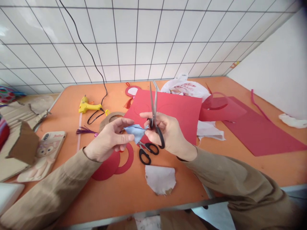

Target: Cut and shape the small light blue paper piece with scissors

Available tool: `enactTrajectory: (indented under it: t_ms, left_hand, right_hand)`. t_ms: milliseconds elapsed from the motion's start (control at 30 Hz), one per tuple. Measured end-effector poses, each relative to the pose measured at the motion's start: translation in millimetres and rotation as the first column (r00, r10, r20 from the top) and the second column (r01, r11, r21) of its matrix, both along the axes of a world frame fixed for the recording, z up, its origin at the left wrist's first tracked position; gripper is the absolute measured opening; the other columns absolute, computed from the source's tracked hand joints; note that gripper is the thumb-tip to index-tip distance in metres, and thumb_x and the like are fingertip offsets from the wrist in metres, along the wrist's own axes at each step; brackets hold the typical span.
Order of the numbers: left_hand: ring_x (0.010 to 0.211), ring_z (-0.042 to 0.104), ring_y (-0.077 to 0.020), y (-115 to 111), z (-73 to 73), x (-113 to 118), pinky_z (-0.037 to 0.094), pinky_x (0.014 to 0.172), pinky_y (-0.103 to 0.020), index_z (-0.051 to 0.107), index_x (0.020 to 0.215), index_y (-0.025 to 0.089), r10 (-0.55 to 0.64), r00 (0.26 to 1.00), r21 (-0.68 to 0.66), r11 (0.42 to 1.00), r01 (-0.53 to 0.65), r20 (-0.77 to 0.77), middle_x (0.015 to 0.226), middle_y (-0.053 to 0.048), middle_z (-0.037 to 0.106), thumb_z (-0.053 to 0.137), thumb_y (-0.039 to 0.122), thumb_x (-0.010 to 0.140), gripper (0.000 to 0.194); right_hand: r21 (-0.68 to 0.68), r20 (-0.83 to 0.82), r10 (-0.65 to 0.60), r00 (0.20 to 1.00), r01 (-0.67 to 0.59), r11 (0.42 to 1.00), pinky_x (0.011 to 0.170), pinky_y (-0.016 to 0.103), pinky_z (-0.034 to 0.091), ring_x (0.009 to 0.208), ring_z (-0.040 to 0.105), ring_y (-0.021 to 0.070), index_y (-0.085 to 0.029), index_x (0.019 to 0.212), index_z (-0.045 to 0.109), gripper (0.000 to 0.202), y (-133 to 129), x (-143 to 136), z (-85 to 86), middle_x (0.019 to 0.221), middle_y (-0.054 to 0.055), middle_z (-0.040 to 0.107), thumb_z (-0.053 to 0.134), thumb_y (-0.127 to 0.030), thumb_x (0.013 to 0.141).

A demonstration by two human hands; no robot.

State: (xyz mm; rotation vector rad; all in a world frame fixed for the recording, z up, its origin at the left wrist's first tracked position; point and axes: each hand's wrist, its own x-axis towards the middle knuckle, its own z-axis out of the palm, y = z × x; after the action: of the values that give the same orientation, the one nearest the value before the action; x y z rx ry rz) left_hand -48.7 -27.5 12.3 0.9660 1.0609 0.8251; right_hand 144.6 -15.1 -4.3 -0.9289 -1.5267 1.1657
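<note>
My left hand (114, 139) pinches a small folded piece of light blue fabric (136, 131) between thumb and fingers. My right hand (169, 132) has its fingers around the black handles of a pair of scissors (153, 103), whose blades point up and away from me. The right fingertips also meet the edge of the blue piece. Below the hands, a second pair of scissors (145, 155) with black handles lies on the table. Near it are a red ring (129, 159), a red disc (107, 167) and a white fabric scrap (160, 179).
Behind the hands lies a red sheet (182, 110), with a white plastic bag (185, 89) at the wall. Another red sheet (254, 134) is at right. To the left are a yellow glue gun (90, 106) with its black cord, a phone (44, 155) and cardboard (22, 147).
</note>
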Motion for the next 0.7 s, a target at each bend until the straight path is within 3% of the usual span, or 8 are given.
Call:
enactTrajectory:
  t_ms: [167,233,400,567,700]
  left_hand:
    - [0.048,0.054,-0.0044,-6.7,3.3,4.8,0.039,0.034,-0.016,0.058,0.120,0.020,0.016,0.998,0.053,0.999,-0.013,-0.062,0.103,-0.004,0.065,0.087,0.021,0.060,0.067]
    - [0.040,0.049,-0.0024,-7.3,3.2,5.8,0.034,0.031,-0.014,0.059,0.118,0.018,0.022,0.998,0.013,1.000,-0.021,-0.054,0.090,-0.002,0.067,0.084,0.020,0.064,0.059]
    - [0.029,0.041,-0.0021,-2.9,1.2,1.5,0.023,0.028,-0.011,0.059,0.082,0.015,0.025,0.999,-0.067,0.997,-0.027,-0.027,0.054,0.004,0.061,0.081,0.015,0.063,0.029]
    - [0.025,0.040,-0.0031,3.5,3.9,-7.7,0.019,0.025,-0.012,0.059,0.073,0.017,-0.059,0.998,-0.082,0.995,0.058,-0.009,0.050,0.003,0.063,0.082,0.013,0.061,0.026]
    - [0.025,0.042,-0.0023,4.5,10.5,-8.8,0.022,0.025,-0.013,0.065,0.074,0.016,-0.048,0.997,-0.057,0.997,0.046,-0.052,0.059,0.002,0.068,0.078,0.004,0.059,0.023]
  right_hand:
    - [0.059,0.033,0.026,0.999,-0.028,0.998,0.062,0.027,0.056,0.066,0.064,0.0131,-0.021,0.100,0.067,0.038,-1.0,1.2,-2.3,0.073,-0.002,0.063,0.061,-0.008,0.065]
    - [0.069,0.045,0.030,0.999,-0.033,0.997,0.062,0.027,0.055,0.065,0.063,0.0126,-0.021,0.100,0.067,0.037,-1.5,1.9,-1.6,0.073,-0.002,0.063,0.061,-0.009,0.066]
    - [0.077,0.050,0.020,0.999,-0.023,0.997,0.057,0.024,0.051,0.061,0.061,0.0110,-0.020,0.102,0.068,0.039,-2.0,2.6,0.0,0.070,-0.003,0.063,0.059,-0.008,0.066]
    - [0.077,0.043,0.039,0.998,-0.042,0.996,0.059,0.026,0.052,0.062,0.062,0.0117,-0.020,0.104,0.068,0.039,-1.6,3.2,-0.6,0.071,-0.002,0.064,0.059,-0.008,0.068]
    - [0.103,0.063,0.034,0.997,-0.041,0.994,0.060,0.026,0.051,0.063,0.060,0.0117,-0.021,0.104,0.068,0.039,-2.2,3.1,-0.8,0.072,-0.002,0.063,0.059,-0.008,0.068]
